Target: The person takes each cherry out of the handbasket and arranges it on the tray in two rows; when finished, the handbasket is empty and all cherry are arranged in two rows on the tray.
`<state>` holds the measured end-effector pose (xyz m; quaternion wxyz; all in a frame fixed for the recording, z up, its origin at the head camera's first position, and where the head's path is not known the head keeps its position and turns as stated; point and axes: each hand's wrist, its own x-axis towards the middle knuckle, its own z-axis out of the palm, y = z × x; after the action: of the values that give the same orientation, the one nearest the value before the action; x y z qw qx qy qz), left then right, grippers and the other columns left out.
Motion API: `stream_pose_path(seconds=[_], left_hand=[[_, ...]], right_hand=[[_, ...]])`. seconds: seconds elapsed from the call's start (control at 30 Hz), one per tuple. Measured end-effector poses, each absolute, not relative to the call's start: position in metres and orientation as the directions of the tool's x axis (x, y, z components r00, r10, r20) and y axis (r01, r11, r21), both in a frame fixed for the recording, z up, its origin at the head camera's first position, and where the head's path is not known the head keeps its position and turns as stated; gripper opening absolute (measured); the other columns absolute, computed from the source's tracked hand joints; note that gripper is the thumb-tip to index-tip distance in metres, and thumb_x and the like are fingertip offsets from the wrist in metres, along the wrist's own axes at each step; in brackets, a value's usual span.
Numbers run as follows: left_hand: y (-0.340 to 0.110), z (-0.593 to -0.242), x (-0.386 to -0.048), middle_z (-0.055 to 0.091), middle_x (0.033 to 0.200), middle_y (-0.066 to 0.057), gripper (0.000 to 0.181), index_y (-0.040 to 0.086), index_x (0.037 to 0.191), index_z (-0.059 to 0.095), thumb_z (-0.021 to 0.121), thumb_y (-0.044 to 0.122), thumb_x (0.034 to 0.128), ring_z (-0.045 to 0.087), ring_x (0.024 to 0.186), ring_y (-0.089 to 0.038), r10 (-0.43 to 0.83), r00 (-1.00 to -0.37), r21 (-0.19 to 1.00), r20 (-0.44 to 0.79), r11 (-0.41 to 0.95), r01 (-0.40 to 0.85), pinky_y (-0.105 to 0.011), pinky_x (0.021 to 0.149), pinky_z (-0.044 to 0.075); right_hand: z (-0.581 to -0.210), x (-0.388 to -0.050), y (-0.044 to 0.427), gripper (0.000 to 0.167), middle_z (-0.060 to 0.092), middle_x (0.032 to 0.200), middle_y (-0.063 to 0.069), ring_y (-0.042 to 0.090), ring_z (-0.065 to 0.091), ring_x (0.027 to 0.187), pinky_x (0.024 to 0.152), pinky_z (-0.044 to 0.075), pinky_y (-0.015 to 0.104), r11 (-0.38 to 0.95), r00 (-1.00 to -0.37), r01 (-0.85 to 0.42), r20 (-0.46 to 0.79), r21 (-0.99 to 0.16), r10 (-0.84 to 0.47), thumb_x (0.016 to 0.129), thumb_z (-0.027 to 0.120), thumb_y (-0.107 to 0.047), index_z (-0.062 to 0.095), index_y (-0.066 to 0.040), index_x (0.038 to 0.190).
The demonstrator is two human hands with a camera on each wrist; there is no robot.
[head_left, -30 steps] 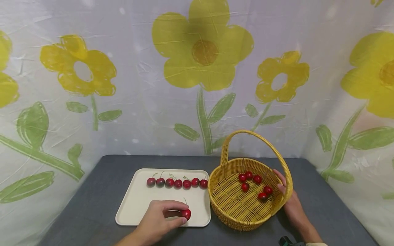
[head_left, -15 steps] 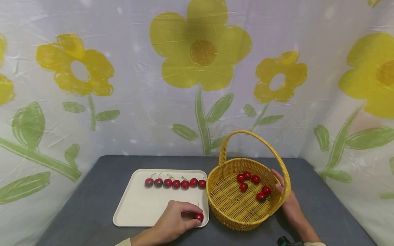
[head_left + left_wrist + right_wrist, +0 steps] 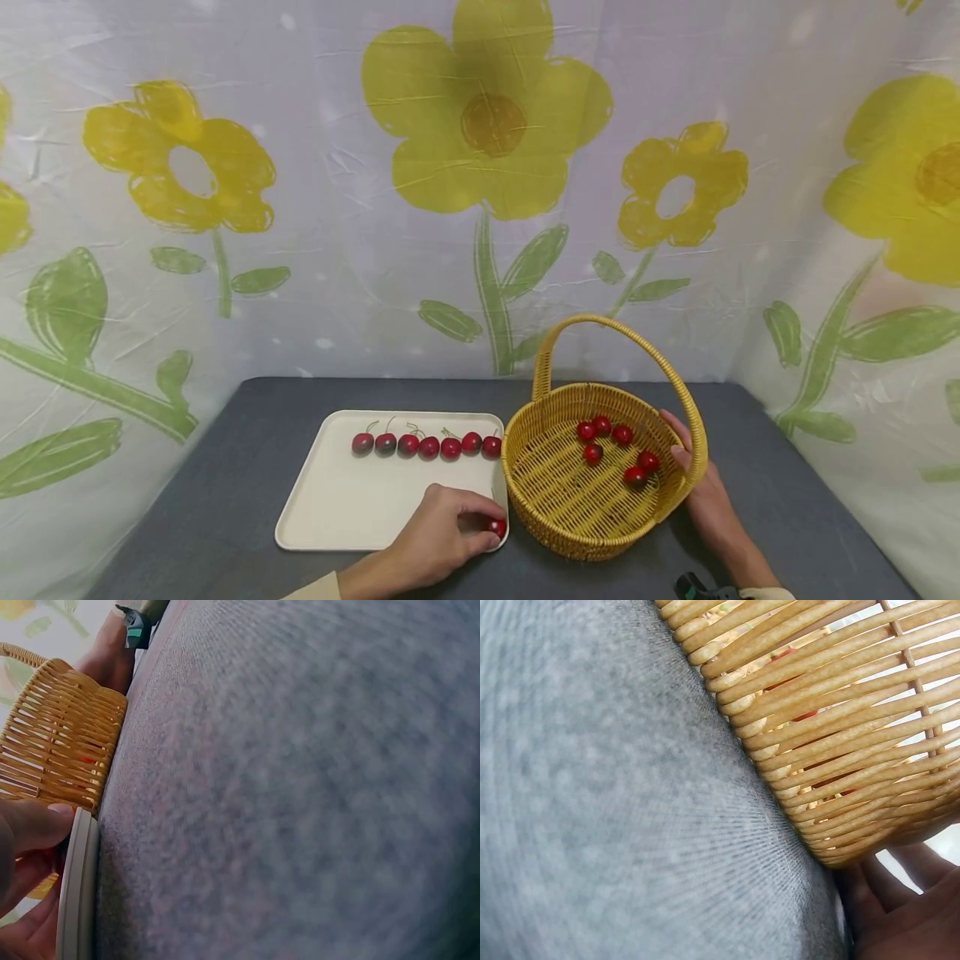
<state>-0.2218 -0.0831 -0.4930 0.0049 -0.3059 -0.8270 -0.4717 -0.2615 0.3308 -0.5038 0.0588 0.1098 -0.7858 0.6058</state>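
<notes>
At the right front corner of the cream tray [image 3: 330, 500], my left hand [image 3: 435, 535] pinches a red cherry [image 3: 498, 527] between thumb and fingers. In the left wrist view the tray's edge [image 3: 78, 892] partly hides those fingers [image 3: 34, 825]. A row of several cherries [image 3: 429, 448] lies along the tray's back side, some with green stems. My right hand [image 3: 708, 500] grips the right side of the yellow wicker basket [image 3: 573, 546], behind its handle. Several more cherries [image 3: 593, 454] lie inside the basket. In the right wrist view, the fingers [image 3: 885, 881] are against the basket's woven wall [image 3: 840, 742].
The basket stands close against the tray's right side, its tall arched handle [image 3: 660, 354] rising above it. Both rest on a dark grey tabletop [image 3: 247, 467]. A flower-printed curtain [image 3: 337, 250] hangs behind and at both sides.
My left hand has moved right along the tray's front with the cherry, into the corner beside the basket. The right hand and basket stay in place; the view has shifted slightly.
</notes>
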Motion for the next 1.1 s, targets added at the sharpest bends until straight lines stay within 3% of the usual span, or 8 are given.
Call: stream_pose_path(seconds=[0.33, 0.6, 0.77, 0.93, 1.1], left_hand=[[-0.082, -0.491, -0.223, 0.084, 0.103, 0.011, 0.023, 0.017, 0.111, 0.087, 0.090, 0.009, 0.0894, 0.074, 0.099, -0.001, 0.491, -0.835, 0.796, 0.248, 0.388, 0.464, -0.024, 0.096, 0.061], [-0.086, -0.489, -0.222, 0.084, 0.108, 0.009, 0.028, 0.015, 0.117, 0.086, 0.090, 0.010, 0.0895, 0.075, 0.100, -0.001, 0.480, -0.845, 0.799, 0.237, 0.398, 0.450, -0.025, 0.098, 0.062], [-0.094, -0.481, -0.220, 0.085, 0.112, -0.002, 0.032, 0.011, 0.121, 0.084, 0.091, 0.015, 0.0898, 0.079, 0.098, -0.012, 0.426, -0.868, 0.815, 0.255, 0.389, 0.430, -0.030, 0.091, 0.066], [-0.100, -0.463, -0.222, 0.082, 0.122, -0.014, 0.033, 0.009, 0.125, 0.082, 0.088, 0.016, 0.0929, 0.082, 0.105, -0.028, 0.391, -0.878, 0.884, 0.277, 0.254, 0.392, -0.031, 0.094, 0.066], [-0.094, -0.444, -0.227, 0.078, 0.132, -0.018, 0.039, 0.005, 0.133, 0.077, 0.085, 0.015, 0.0966, 0.080, 0.113, -0.031, 0.415, -0.876, 0.946, 0.247, 0.091, 0.310, -0.028, 0.099, 0.063]], right_hand=[[-0.503, -0.260, 0.330, 0.054, 0.053, 0.157, -0.009, -0.005, 0.059, 0.134, 0.097, 0.057, 0.017, 0.222, -0.966, -0.255, 0.240, -0.941, -0.095, 0.122, 0.034, -0.028, 0.028, -0.020, 0.175], [-0.502, -0.259, 0.329, 0.054, 0.052, 0.160, -0.004, -0.004, 0.059, 0.136, 0.098, 0.057, 0.018, 0.210, -0.968, -0.247, 0.228, -0.946, -0.107, 0.122, 0.033, -0.029, 0.026, -0.022, 0.176], [-0.502, -0.260, 0.329, 0.055, 0.050, 0.161, 0.001, -0.002, 0.059, 0.137, 0.099, 0.057, 0.019, 0.206, -0.967, -0.248, 0.230, -0.946, -0.108, 0.122, 0.032, -0.028, 0.025, -0.020, 0.176], [-0.504, -0.261, 0.330, 0.055, 0.050, 0.161, -0.001, -0.002, 0.059, 0.137, 0.100, 0.056, 0.018, 0.191, -0.965, -0.254, 0.236, -0.948, -0.114, 0.122, 0.032, -0.027, 0.024, -0.018, 0.176], [-0.504, -0.263, 0.331, 0.054, 0.051, 0.161, -0.001, -0.001, 0.059, 0.137, 0.099, 0.057, 0.019, 0.191, -0.965, -0.253, 0.235, -0.948, -0.115, 0.122, 0.031, -0.028, 0.025, -0.020, 0.176]])
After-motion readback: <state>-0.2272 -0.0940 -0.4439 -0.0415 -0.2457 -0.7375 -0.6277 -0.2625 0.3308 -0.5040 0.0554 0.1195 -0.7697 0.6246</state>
